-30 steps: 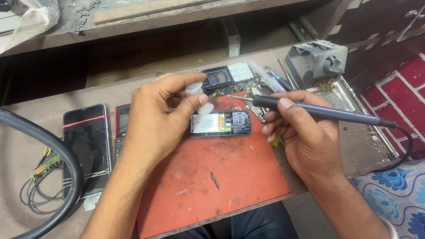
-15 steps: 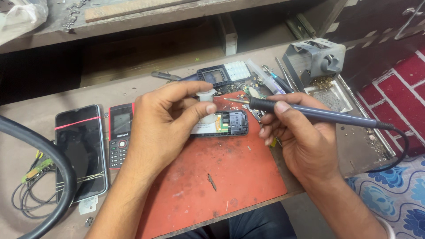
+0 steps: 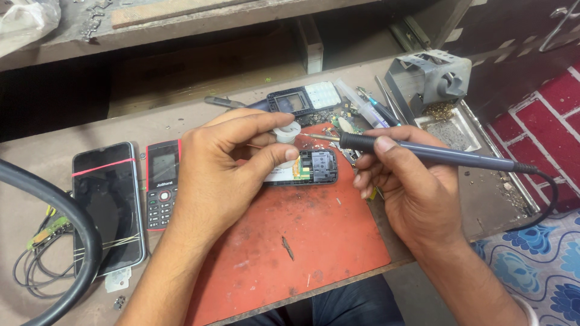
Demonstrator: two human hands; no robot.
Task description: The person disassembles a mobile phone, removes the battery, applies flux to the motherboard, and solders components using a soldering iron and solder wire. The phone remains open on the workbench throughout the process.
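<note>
My left hand [image 3: 220,163] grips an opened small phone [image 3: 314,167] by its left end, thumb on top, and holds it down on a red work mat [image 3: 302,253]. A small white reel [image 3: 286,131] sits by the fingertips. My right hand [image 3: 411,181] holds a blue-handled soldering iron [image 3: 423,152] like a pen. Its metal tip points left and hovers just above the phone's upper edge, next to my left fingertips.
A black smartphone [image 3: 107,202] and a red keypad phone [image 3: 160,181] lie left of the mat. A thick black hose [image 3: 66,211] and thin wires [image 3: 36,265] sit at far left. Phone parts [image 3: 302,99], tools and a grey iron stand [image 3: 432,75] with a tray lie behind.
The view has shifted so everything sits lower and further right. My left thumb now lies across the phone's top. The iron's tip has come closer to the phone's upper edge.
</note>
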